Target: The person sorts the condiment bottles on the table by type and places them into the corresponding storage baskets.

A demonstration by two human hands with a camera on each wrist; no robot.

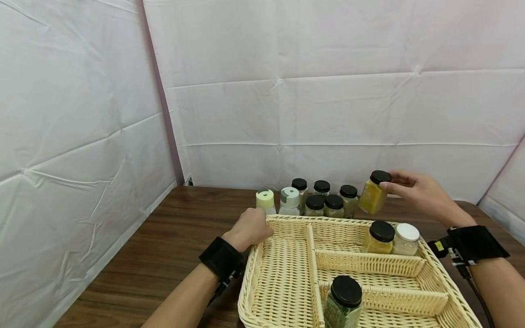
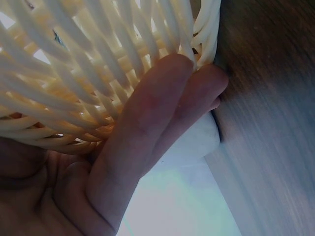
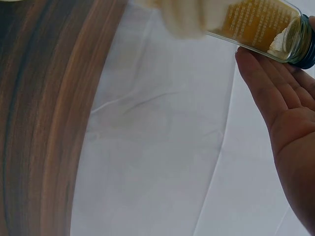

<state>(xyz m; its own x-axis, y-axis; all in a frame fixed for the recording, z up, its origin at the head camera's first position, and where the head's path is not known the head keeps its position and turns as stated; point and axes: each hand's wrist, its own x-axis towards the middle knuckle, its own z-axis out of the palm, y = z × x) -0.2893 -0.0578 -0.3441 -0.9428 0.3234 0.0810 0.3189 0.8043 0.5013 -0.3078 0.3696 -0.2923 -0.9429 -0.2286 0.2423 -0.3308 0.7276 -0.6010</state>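
Pinching tilted yellow jar [image 1: 372, 197] in right grip [image 1: 424, 196], beyond one-o'clock rim of basket [image 1: 285, 278]; holding ten-o'clock corner in left grip [image 1: 250, 228]. Best straightening jar, clearing black-lidded jars [image 1: 334, 210] at nine o'clock.

On my feed I count: one wicker basket [image 1: 283, 269]. Behind it, five black-lidded jars [image 1: 334, 202], two pale-capped bottles [image 1: 289, 199], one hand-held yellow jar [image 1: 371, 197]. Inside it, two black-capped jars [image 1: 381, 233], one white-lidded jar [image 1: 406, 239]. About it, two hands [image 1: 251, 228].
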